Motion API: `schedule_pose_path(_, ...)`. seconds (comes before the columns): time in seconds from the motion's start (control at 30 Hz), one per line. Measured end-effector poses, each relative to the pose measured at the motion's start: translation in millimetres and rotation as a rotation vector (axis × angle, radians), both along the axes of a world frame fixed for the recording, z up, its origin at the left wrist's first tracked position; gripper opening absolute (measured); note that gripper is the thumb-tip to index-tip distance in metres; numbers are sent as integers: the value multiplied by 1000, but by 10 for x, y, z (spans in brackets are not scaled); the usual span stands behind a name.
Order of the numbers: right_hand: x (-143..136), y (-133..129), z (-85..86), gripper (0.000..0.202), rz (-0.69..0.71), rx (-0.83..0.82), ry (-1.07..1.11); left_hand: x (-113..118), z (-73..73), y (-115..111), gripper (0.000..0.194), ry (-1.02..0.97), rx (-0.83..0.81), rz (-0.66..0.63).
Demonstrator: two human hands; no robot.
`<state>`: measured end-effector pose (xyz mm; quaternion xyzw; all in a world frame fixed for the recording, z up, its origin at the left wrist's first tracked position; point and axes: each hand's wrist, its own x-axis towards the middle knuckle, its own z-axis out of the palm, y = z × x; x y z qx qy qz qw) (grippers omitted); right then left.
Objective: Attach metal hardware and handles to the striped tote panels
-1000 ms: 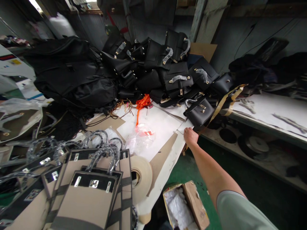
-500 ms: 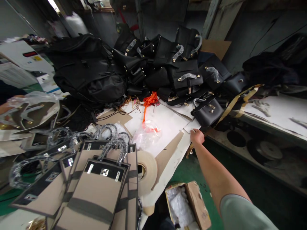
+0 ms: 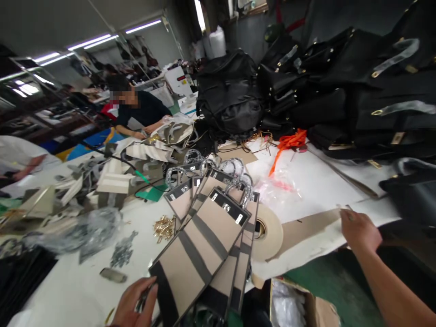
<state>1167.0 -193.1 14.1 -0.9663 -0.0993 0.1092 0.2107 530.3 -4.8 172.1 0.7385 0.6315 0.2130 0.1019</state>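
My left hand [image 3: 136,302], fingers curled, is at the lower corner of the top beige-and-black handbag [image 3: 204,236]. A dark bit shows between thumb and fingers, too small to name. This bag lies flat on a stack of similar bags with plastic-wrapped handles [image 3: 238,188]. Over the white table's front edge at the right, my right hand [image 3: 361,231] is closed in a pinch, with a tiny tip showing at its fingers that I cannot make out. Between the hands stands a roll of cream tape [image 3: 272,234], beside a strip of brown board [image 3: 309,229].
Black bags [image 3: 327,104] are heaped at the back right. Orange ribbon [image 3: 289,143] and clear plastic lie before them. Gold fittings [image 3: 164,227] and grey metal pieces [image 3: 124,249] are at the left. A co-worker [image 3: 143,106] sits across. An open carton [image 3: 289,302] stands below the table edge.
The view has swung left, bringing the co-worker and the left side of the table into sight. My left hand has come into view at the handbag. My right hand remains by the table edge.
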Motion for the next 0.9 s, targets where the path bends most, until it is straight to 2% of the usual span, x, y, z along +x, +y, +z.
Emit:
schedule_pose_path(0.07, -310, -7, 125, 33, 16, 99, 10, -13, 2, 22, 37, -48, -26, -29)
schedule_pose_path(0.13, -794, 9, 381, 35, 6, 256, 130, 62, 51, 38, 36, -111, -34, -56)
schedule_pose_path(0.2, -1439, 69, 719, 45, 24, 453, 343, 214, 136, 40, 35, -194, -51, -74)
schedule_pose_path(0.27, -2154, 182, 1059, 49, 183, 618, 501, 411, 244, 29, 34, -305, -112, -117)
schedule_pose_path(0.37, -3073, 430, 1446, 47, 372, 746, 617, 714, 414, 7, 32, -436, -338, -345)
schedule_pose_path(0.43, -3464, 591, 1620, 49, 395, 779, 650, 884, 509, -5, 32, -508, -463, -479)
schedule_pose_path(0.57, -3832, 737, 1877, 48, 410, 839, 679, 1060, 599, -40, 39, -739, -771, -629)
schedule_pose_path(0.63, -3962, 724, 1958, 46, 429, 830, 683, 1047, 582, -73, 39, -895, -900, -616)
schedule_pose_path(0.7, -4115, 687, 1990, 45, 419, 792, 675, 976, 532, -109, 37, -1011, -987, -541)
schedule_pose_path(0.8, -4362, 617, 1953, 43, 402, 750, 671, 822, 443, -151, 31, -1059, -1015, -483)
schedule_pose_path(0.9, -4517, 550, 1863, 44, 366, 751, 703, 702, 384, -171, 23, -983, -914, -514)
